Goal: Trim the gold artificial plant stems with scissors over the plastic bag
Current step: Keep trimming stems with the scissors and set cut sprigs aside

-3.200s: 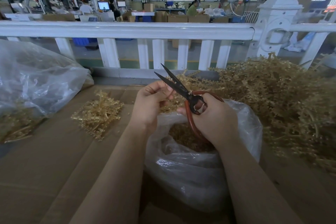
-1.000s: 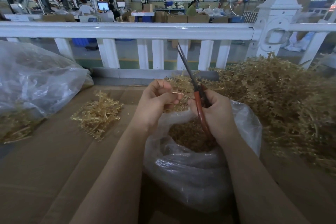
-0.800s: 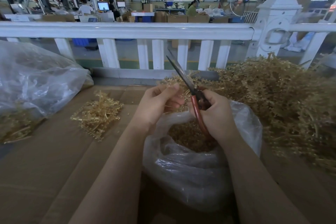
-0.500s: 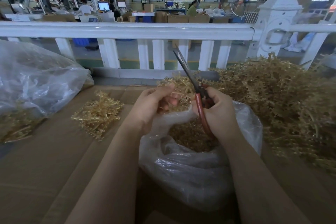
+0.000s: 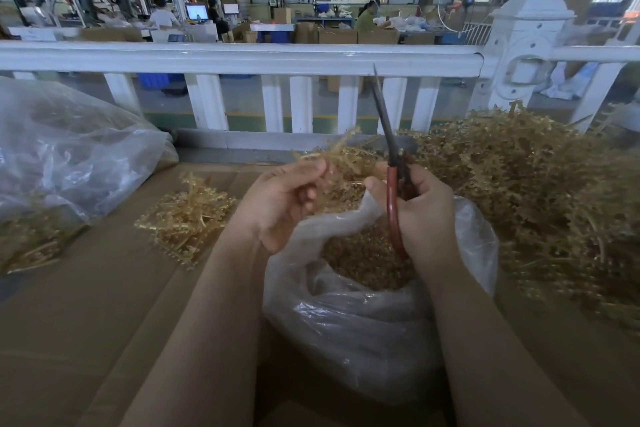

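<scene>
My left hand (image 5: 280,201) pinches a gold plant stem (image 5: 337,152) that sticks up and to the right over the open clear plastic bag (image 5: 353,319). My right hand (image 5: 424,215) grips the red-handled scissors (image 5: 393,170); their dark blades are closed and point up toward the railing. Gold trimmings (image 5: 367,253) fill the bag's mouth between my hands. The scissors stand just right of the held stem.
A big heap of gold stems (image 5: 540,198) lies to the right. A small bundle of gold stems (image 5: 183,218) lies on the cardboard surface (image 5: 86,322) at left. Another clear bag (image 5: 59,156) sits far left. A white railing (image 5: 242,59) runs behind.
The scissor blades, open 3.2 s ago, are closed and swung upright. My left hand has turned the stem, which now sticks up above its fingers.
</scene>
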Demonstrator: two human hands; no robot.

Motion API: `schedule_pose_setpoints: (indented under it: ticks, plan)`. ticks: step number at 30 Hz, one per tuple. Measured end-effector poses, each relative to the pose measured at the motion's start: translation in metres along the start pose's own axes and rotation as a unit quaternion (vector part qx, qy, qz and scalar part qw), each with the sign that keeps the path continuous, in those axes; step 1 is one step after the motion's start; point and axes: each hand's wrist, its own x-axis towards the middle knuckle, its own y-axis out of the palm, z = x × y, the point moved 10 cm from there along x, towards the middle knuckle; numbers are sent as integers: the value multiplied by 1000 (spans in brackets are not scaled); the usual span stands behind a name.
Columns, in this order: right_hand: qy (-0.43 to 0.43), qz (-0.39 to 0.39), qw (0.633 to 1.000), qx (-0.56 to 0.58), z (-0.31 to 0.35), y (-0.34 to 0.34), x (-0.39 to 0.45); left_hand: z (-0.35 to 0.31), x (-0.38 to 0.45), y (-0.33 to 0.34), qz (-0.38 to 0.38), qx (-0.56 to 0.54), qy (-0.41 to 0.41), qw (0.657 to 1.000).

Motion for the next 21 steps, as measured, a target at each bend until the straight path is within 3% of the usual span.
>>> schedule_pose_setpoints:
  ticks: [3,8,13,21]
  plan:
    - [9,-5,1000,4,-3,-3,0,-10,2,-8,-41,-69,35,996]
    - [47,53,996,-60,-19,9,0,-16,0,-12,-99,-80,80,989]
    - [49,95,982,-155,-25,20,-2,-18,0,-11,-99,-94,95,986]
    - [-5,132,967,-217,-15,27,-8,-17,-2,-12,-119,-89,89,985]
